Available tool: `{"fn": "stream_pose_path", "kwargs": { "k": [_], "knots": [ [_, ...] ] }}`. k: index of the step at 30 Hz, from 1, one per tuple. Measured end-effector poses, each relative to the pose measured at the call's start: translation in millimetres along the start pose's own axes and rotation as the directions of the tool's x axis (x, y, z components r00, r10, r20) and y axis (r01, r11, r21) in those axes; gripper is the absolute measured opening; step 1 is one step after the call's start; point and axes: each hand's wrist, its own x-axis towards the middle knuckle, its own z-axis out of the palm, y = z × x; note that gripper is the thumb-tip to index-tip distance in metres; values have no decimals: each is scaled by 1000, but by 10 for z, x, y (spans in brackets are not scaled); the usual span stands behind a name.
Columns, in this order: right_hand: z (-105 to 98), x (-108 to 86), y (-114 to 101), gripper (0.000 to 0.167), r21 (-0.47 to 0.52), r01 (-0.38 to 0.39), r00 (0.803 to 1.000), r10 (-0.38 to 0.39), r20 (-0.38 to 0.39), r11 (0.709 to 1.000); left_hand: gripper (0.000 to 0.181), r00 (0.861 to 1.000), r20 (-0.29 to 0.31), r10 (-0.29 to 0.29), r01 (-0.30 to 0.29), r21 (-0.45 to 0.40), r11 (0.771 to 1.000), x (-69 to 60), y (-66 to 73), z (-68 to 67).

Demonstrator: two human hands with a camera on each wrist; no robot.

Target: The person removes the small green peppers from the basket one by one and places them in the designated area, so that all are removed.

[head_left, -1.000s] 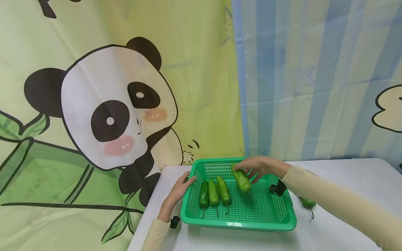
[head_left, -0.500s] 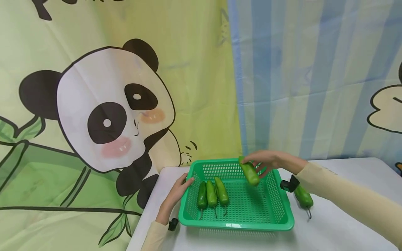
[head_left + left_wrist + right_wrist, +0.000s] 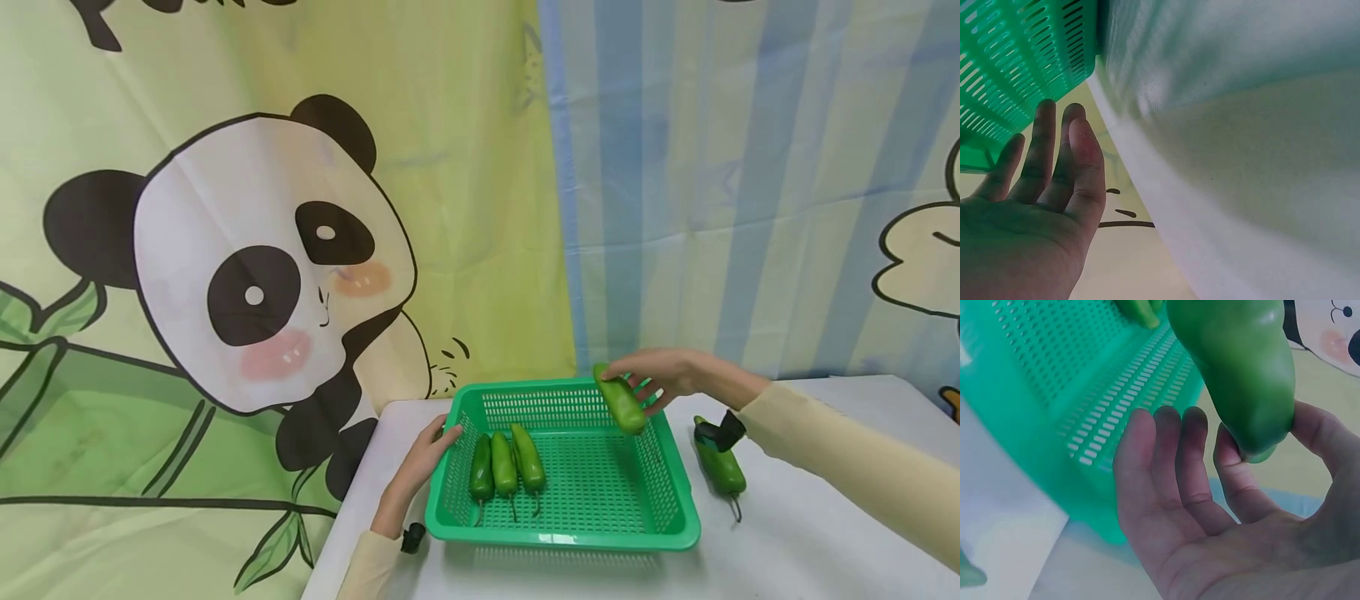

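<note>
My right hand [image 3: 663, 371] pinches a green pepper [image 3: 621, 405] at one end, between thumb and index finger, above the basket's back right corner. In the right wrist view the other fingers of that hand [image 3: 1172, 506] stand apart from the pepper [image 3: 1238, 369]. My left hand [image 3: 426, 454] rests at the left side of the green plastic basket [image 3: 562, 540], its thumb over the rim. The left wrist view has this hand's fingers [image 3: 1038, 162] nearly straight outside the perforated wall [image 3: 1022, 62]. Three green peppers [image 3: 504, 465] lie side by side at the left inside the basket, stems towards me.
Right of the basket another green pepper [image 3: 722, 471] lies on the white table [image 3: 817, 517], partly behind the black wrist strap [image 3: 720, 432]. Behind the table hang a panda-printed curtain [image 3: 480, 208] and a blue striped one [image 3: 712, 208].
My right hand has moved right and slightly up with the pepper, from over the basket's middle to its back right corner. More of the table pepper shows. My left hand stays at the basket.
</note>
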Motion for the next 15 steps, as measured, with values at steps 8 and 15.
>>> {"fn": "stream_pose_path", "kwargs": {
  "k": [8,15],
  "knots": [
    [-228,-106,174,56,-3,-1,1000,1,-15,1000,51,999,47,-6,7,-15,1000,-94,243,-34],
    [-409,-226,376,50,10,-18,1000,18,-9,1000,51,998,55,-6,8,-30,1000,-179,363,-46]
  ]
}}
